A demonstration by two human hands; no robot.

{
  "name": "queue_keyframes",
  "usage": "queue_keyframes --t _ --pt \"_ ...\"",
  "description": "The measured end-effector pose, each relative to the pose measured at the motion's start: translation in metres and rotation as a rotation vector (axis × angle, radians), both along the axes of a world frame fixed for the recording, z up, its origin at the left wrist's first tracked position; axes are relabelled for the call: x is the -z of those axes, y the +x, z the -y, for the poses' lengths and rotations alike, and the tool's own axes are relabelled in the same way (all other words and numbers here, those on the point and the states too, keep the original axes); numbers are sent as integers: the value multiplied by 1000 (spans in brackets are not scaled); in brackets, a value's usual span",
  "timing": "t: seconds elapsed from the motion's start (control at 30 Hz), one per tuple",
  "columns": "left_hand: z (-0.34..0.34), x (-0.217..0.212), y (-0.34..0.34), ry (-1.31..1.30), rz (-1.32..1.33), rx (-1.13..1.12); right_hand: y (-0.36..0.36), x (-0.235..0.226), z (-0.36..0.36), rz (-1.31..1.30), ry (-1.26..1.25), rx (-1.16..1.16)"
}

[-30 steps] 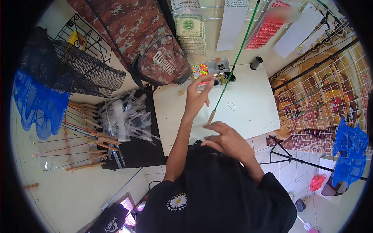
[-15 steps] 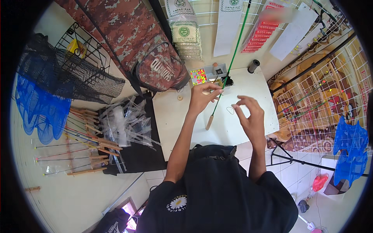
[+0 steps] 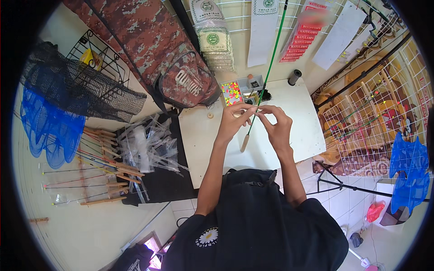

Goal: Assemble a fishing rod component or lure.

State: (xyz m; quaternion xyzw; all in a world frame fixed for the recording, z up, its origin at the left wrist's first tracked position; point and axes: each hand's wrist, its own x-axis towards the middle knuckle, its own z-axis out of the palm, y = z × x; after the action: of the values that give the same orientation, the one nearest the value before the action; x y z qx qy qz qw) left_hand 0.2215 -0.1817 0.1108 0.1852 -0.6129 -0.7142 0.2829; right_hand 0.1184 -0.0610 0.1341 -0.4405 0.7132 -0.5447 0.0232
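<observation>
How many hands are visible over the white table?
2: the left hand is left of the green rod and the right hand is right of it, close together. No other hand shows over the white table.

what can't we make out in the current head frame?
- What the left hand and right hand pinch, if anything: head view, covered by their own grip and too small.
- Far tip of the rod: head view, cut off by the top edge.
- Top of the camo bag: head view, cut off by the top edge.
- Upper part of the red packets: head view, blurred patch.
</observation>
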Motion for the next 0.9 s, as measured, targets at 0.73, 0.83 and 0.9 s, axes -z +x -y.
queue_keyframes --t 0.73,0.83,0.9 --pt "11 11 -24 -118 57 -164 0 14 -38 132 47 -1" --pt "11 12 -23 -104 52 -166 1 14 -37 135 50 -5" --pt "10 14 -22 -88 42 -170 1 14 -37 139 52 -8"
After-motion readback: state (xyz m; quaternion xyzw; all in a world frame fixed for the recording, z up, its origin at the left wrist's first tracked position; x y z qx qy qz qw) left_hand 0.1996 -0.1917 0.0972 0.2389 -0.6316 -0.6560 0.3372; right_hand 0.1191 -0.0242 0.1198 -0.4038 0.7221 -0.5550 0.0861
